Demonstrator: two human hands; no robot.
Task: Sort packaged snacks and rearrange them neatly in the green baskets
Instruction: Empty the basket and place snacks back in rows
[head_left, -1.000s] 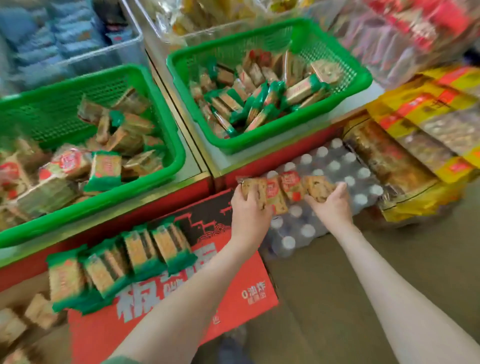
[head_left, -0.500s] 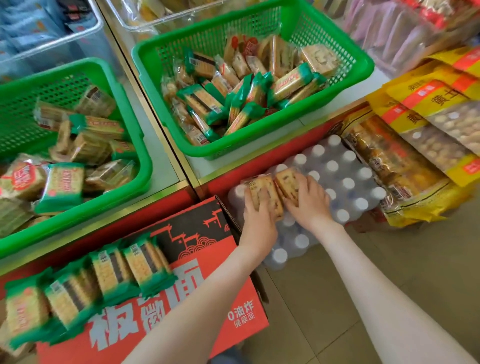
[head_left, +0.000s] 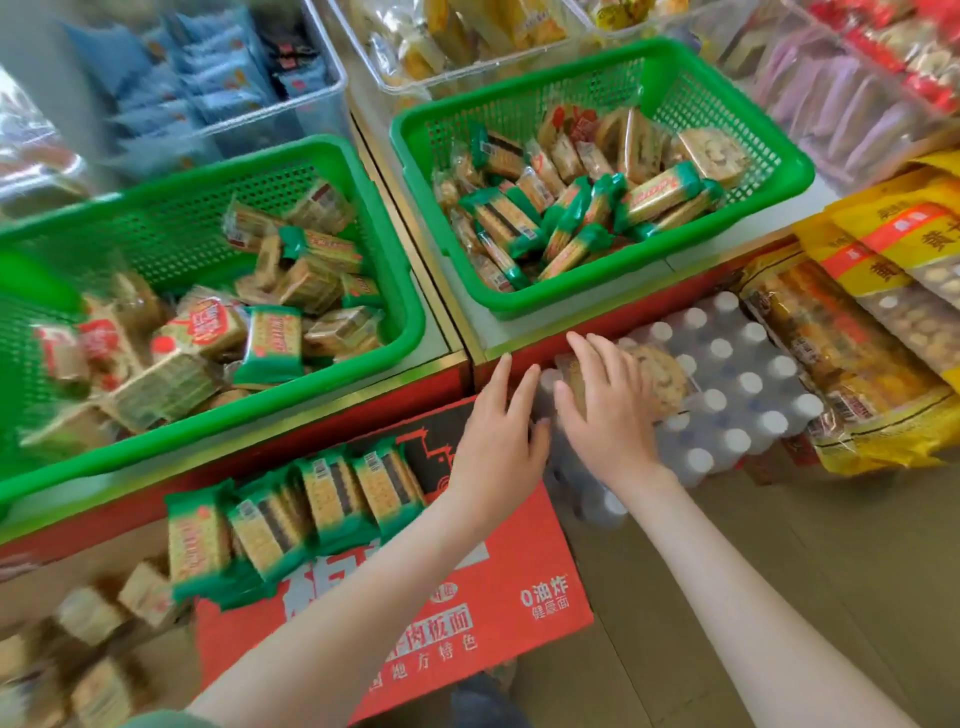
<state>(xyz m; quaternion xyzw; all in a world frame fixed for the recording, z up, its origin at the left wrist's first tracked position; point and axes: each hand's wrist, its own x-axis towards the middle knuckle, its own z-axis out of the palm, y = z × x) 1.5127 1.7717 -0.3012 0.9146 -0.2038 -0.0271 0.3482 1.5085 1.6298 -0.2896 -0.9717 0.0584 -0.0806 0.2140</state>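
Plastic-wrapped bottle pack (head_left: 737, 415) under your snack packets (head_left: 662, 376) is bumpy; the pile could slide off the caps (head_left: 721, 349) as you lift. Right hand (head_left: 608, 415) lies flat on them, fingers straight; left hand (head_left: 498, 436) spread, empty, just beside. Green baskets (head_left: 530, 304) above, contents mixed

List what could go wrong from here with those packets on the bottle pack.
1. The cookie packets lie on the bumpy caps of the bottle pack. The right hand only presses flat on them, so they may slide off toward the floor.
2. The left hand is open beside them. Its forearm passes close to the green cracker row on the red carton and could knock it over.
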